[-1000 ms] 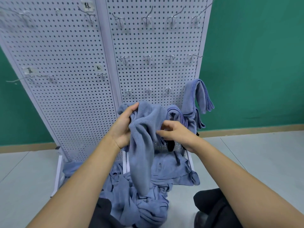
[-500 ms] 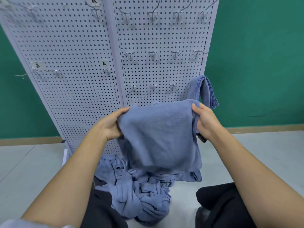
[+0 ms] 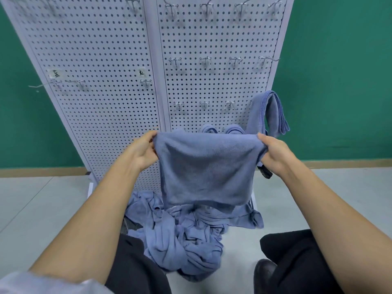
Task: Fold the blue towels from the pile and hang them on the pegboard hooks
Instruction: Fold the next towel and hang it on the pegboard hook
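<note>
Each grip pinched a top corner: left grip and right grip held the towel stretched flat before the pegboard, above the pile on the floor, so I judged its edges could be squared for folding.

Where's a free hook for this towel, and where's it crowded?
Free: the three bare hooks left of the hung towel, and the middle hook row above. Crowded: folded towels behind the held towel, and the floor pile.
</note>
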